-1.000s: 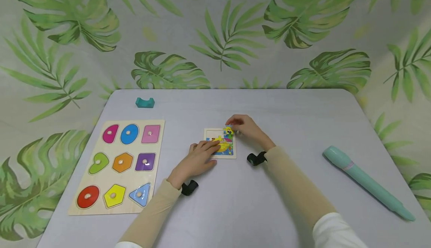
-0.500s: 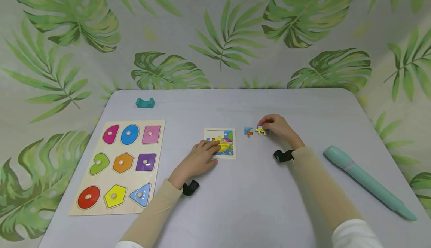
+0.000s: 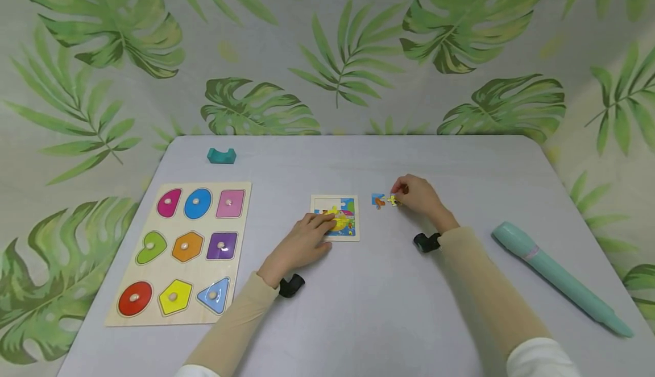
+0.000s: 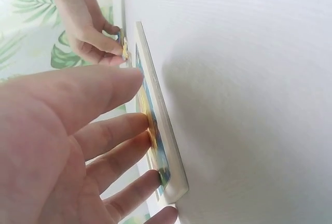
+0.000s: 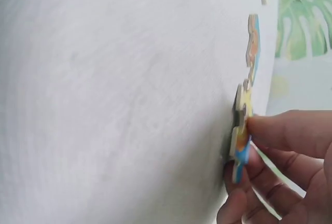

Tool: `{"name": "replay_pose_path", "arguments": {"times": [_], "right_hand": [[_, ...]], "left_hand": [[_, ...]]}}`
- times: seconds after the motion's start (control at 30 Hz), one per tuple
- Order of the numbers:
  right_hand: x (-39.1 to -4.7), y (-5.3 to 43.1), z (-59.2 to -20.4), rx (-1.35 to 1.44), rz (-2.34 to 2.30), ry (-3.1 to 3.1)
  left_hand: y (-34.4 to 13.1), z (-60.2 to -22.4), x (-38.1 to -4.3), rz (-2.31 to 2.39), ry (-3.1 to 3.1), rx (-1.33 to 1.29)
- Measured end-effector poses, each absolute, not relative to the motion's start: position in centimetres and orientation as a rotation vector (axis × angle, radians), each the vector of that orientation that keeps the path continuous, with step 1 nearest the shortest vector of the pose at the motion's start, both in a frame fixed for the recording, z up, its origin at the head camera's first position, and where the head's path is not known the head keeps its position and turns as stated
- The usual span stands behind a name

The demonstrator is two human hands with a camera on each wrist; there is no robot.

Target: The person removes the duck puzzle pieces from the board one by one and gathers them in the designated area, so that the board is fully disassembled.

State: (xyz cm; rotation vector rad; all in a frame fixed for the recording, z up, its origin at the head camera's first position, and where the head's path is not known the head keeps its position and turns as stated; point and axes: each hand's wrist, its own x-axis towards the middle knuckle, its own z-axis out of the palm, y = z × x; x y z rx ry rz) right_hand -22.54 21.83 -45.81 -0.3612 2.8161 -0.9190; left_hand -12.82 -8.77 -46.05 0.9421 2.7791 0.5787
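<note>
My left hand [image 3: 302, 243] lies over a small wooden frame jigsaw puzzle [image 3: 348, 229], its fingers spread and touching the picture. In the left wrist view, the fingertips rest on the puzzle's face, beside its pale rim [image 4: 168, 141]. To the right of the puzzle, my right hand [image 3: 419, 198] pinches a yellow and blue jigsaw piece [image 5: 243, 115] between thumb and fingers, at or just above the table. Close to that piece lies a loose blue and orange jigsaw piece [image 3: 378, 200]. A bare pale area shows at the puzzle's upper left; my left fingers cover part of the picture.
A wooden shape board [image 3: 230, 186] with knobbed, coloured pieces lies at the left, partly beside my left sleeve. Near the back left stands a teal notched block [image 3: 222, 156]. A long mint-green object [image 3: 563, 277] with a tapered end lies at the right.
My right hand has moved right from the puzzle's upper right corner, where a yellow piece showed, to the loose pieces. Lately it has barely shifted. My left hand has stayed put.
</note>
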Motion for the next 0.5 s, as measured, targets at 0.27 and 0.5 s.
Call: {"name": "replay_pose_path", "arguments": {"times": [0.27, 0.5], "right_hand": [[-22.3, 20.3, -45.7, -0.431, -1.028, 2.799], [-21.6, 16.4, -46.0, -0.663, -1.17, 2.643]], "left_hand": [[-8.3, -46.4, -13.0, 0.523, 2.797, 0.895], [-7.9, -46.2, -13.1, 0.508, 2.811, 0.874]]}}
